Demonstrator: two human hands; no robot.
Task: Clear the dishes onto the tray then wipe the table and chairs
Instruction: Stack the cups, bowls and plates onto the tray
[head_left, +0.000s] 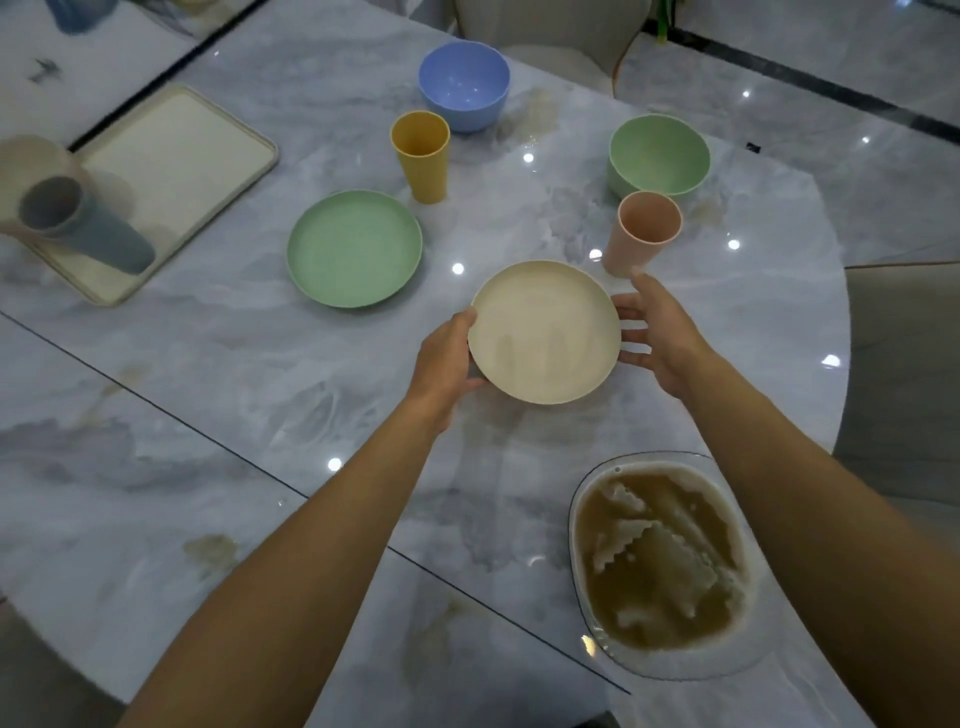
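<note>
Head view: needed level carry to far-left tray (176, 150).
Left hand (448, 358): gripped rim of cream plate (545, 332).
Right hand (662, 332): spread, released.

Two plates (354, 248) (545, 332), three cups (421, 156) (647, 231) (88, 228), three bowls (464, 83) (658, 153) (31, 166), one tray (176, 156) and one glass dish (675, 670) with one cloth (660, 556) on the tabletop (260, 395); two hands (447, 358) (660, 338).

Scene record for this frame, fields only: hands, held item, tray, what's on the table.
left hand: grips cream plate at its left rim
right hand: open at plate's right rim, contact unclear
tray: far left, blurred grey cup at its near end
on table: green plate, yellow cup, blue bowl, green bowl, pink cup
near right: glass dish, cloth in brownish liquid
</note>
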